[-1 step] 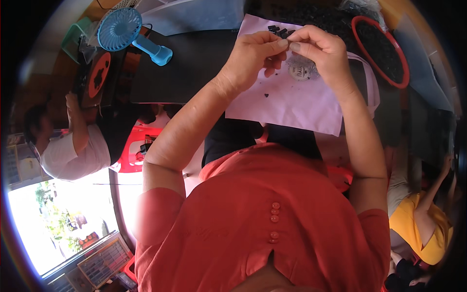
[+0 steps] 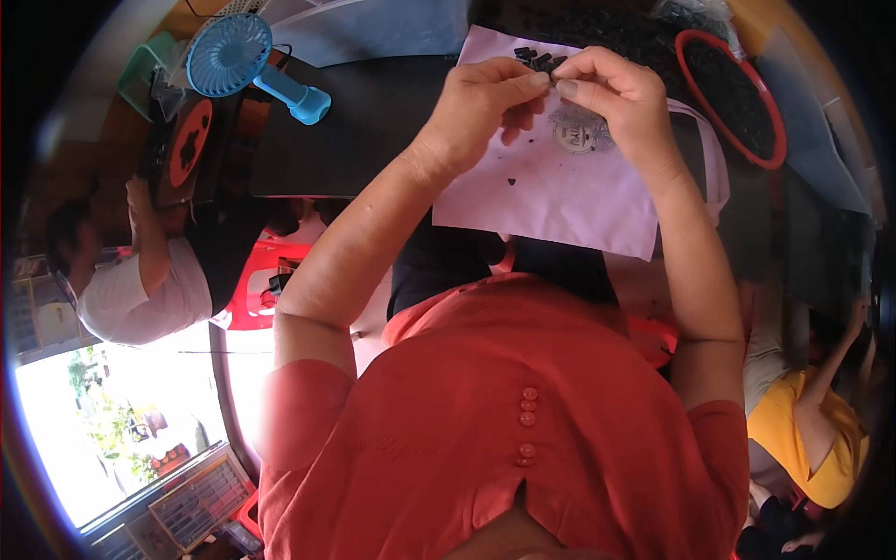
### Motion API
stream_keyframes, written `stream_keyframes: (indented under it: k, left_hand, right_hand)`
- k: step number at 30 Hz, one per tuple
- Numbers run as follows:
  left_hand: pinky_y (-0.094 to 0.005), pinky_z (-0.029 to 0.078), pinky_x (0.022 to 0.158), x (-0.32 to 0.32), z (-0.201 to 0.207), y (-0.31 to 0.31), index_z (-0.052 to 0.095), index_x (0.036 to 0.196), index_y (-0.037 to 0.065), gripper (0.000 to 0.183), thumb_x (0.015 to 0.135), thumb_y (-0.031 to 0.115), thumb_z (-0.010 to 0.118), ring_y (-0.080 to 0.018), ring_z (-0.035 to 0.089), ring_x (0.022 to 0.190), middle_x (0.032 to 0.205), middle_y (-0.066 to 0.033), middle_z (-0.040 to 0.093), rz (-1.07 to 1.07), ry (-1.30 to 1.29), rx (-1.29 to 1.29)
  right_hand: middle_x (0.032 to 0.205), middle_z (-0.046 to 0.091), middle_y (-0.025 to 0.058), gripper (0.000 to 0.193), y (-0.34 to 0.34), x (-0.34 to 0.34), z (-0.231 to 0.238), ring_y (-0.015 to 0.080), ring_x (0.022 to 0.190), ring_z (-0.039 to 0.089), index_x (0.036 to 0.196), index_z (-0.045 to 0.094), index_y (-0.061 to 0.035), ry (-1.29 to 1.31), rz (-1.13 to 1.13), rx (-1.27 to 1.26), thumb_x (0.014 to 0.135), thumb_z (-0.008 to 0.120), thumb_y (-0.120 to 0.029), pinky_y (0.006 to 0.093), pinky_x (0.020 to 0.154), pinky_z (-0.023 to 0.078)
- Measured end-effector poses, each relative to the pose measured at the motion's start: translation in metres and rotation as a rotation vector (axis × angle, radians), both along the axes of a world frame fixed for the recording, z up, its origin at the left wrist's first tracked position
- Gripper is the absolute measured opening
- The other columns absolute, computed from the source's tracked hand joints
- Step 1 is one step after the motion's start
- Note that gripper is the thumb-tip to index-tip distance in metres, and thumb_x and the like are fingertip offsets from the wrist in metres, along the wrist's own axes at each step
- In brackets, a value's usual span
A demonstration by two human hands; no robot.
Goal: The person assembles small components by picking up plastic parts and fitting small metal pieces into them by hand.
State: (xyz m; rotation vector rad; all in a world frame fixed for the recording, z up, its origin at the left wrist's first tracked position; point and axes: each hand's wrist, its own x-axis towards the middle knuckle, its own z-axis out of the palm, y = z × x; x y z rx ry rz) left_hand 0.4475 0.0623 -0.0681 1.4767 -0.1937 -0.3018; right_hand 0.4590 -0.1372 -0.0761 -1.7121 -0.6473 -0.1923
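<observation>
My left hand [image 2: 481, 103] and my right hand [image 2: 616, 93] meet fingertip to fingertip above a pale lilac cloth bag [image 2: 551, 196] spread on a dark table [image 2: 364, 121]. Together they pinch a small black piece [image 2: 551, 81]. Just beyond the fingers, a few more small black pieces [image 2: 534, 56] lie on the bag's far edge. A round grey print [image 2: 579, 135] on the bag shows under my right hand. My forearms come up from a red blouse at the bottom of the view.
A red-rimmed round tray [image 2: 695, 70] of small black pieces stands at the right. A blue hand fan [image 2: 233, 56] lies at the far left. One person in white [image 2: 140, 289] sits to the left, another in yellow [image 2: 807, 439] to the right. A red stool [image 2: 261, 289] stands below the table.
</observation>
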Motion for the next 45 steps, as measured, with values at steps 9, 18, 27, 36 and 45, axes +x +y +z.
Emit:
stream_keyframes:
  k: [9, 18, 27, 36, 45]
  left_hand:
    - [-0.0327, 0.05, 0.066, 0.009, -0.041, 0.049, 0.07, 0.085, 0.001, 0.01, 0.078, 0.007, 0.073, -0.0239, 0.064, 0.074, 0.082, -0.0096, 0.065, 0.321, -0.698, 0.573]
    - [-0.0348, 0.051, 0.065, 0.008, -0.046, 0.018, 0.069, 0.089, 0.004, 0.014, 0.078, 0.011, 0.073, -0.0257, 0.065, 0.074, 0.084, -0.0081, 0.066, 0.253, -0.918, 0.913]
    - [-0.0272, 0.046, 0.054, -0.014, -0.009, 0.004, 0.067, 0.091, -0.004, 0.009, 0.083, -0.001, 0.07, -0.0149, 0.062, 0.063, 0.078, -0.0092, 0.067, 0.09, 0.034, -0.04]
    - [-0.0292, 0.049, 0.058, -0.014, -0.026, -0.009, 0.063, 0.097, -0.004, 0.013, 0.085, -0.006, 0.067, -0.0188, 0.062, 0.066, 0.082, -0.0111, 0.065, 0.126, 0.163, -0.542]
    - [-0.0305, 0.048, 0.06, -0.028, -0.02, -0.006, 0.063, 0.095, -0.006, 0.01, 0.086, -0.003, 0.065, -0.0206, 0.062, 0.069, 0.085, -0.0121, 0.065, 0.252, 0.081, -0.43]
  right_hand:
    - [0.08, 0.066, -0.0006, 0.007, -0.001, 0.005, -0.003, 0.0055, 0.072, 0.058, 0.093, 0.068, -0.0006, 0.045, 0.015, 0.065, 0.087, 0.067, -0.002, 0.0213, 0.066, 0.047]
    - [0.075, 0.065, 0.0009, 0.006, 0.002, 0.006, -0.007, 0.0056, 0.067, 0.058, 0.091, 0.067, -0.0001, -0.024, -0.046, -0.104, 0.086, 0.067, -0.002, 0.0221, 0.062, 0.047]
    - [0.079, 0.069, 0.0044, 0.007, 0.013, -0.006, -0.01, 0.0106, 0.072, 0.064, 0.094, 0.066, -0.0008, -0.147, -0.063, -0.11, 0.086, 0.065, 0.0, 0.0242, 0.066, 0.05]
    - [0.08, 0.068, 0.0055, 0.008, 0.017, -0.007, -0.011, 0.0121, 0.071, 0.064, 0.094, 0.064, -0.0006, -0.195, -0.097, -0.031, 0.087, 0.065, 0.002, 0.0241, 0.065, 0.05]
    - [0.078, 0.068, 0.0052, 0.008, 0.016, -0.006, -0.011, 0.0119, 0.07, 0.064, 0.093, 0.065, -0.0017, -0.221, -0.108, -0.042, 0.086, 0.068, 0.001, 0.0244, 0.065, 0.05]
